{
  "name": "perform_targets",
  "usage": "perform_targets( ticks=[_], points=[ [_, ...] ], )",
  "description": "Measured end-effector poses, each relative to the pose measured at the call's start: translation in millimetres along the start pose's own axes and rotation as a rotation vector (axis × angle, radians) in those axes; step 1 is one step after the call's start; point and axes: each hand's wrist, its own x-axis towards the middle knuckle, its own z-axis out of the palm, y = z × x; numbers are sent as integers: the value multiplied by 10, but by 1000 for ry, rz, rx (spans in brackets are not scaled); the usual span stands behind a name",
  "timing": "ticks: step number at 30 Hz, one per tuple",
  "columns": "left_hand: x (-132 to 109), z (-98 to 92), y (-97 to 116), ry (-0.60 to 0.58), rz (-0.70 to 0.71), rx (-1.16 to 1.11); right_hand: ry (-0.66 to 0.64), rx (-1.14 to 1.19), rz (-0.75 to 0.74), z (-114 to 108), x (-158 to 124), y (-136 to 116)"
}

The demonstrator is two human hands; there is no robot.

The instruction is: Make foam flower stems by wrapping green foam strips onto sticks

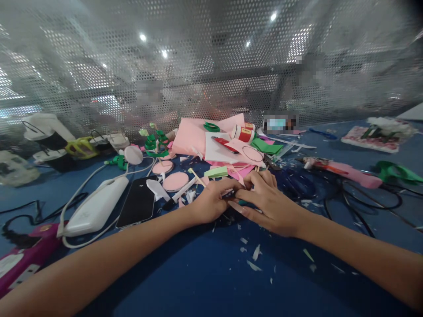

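Observation:
My left hand and my right hand meet at the middle of the blue table, fingers bent and pressed together. Whatever lies between the fingertips is mostly hidden; a bit of pink paper shows just behind them. Close by my left hand are a thin stick, a folded light green paper and a pink disc. Behind the hands, a red cutter rests on white paper. Dark blue scissors handles lie beside my right hand.
A white power bank, a black phone and a magenta power strip with cables are at left. At right lies a pink glue gun with its black cord. Red-and-white spools stand before the perforated metal screen.

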Motion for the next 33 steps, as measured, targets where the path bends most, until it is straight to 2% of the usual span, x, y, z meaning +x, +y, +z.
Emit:
perform_targets(
  ticks=[3,8,13,19,22,33],
  points=[
    [-26,7,-24,-16,-20,-7,-12,3,-9,17,-5,17],
    [-42,21,-26,6,41,122,-14,10,17,18,-8,13],
    [-13,11,7,-26,55,184,-7,24,1,-9,-2,12],
    [-9,30,-16,55,160,278,48,38,30,-22,4,25],
    [-31,41,-18,47,210,385,85,45,42,0,0,35],
    [-76,57,11,83,225,461,260,99,-2,96,-6,82]
  ],
)
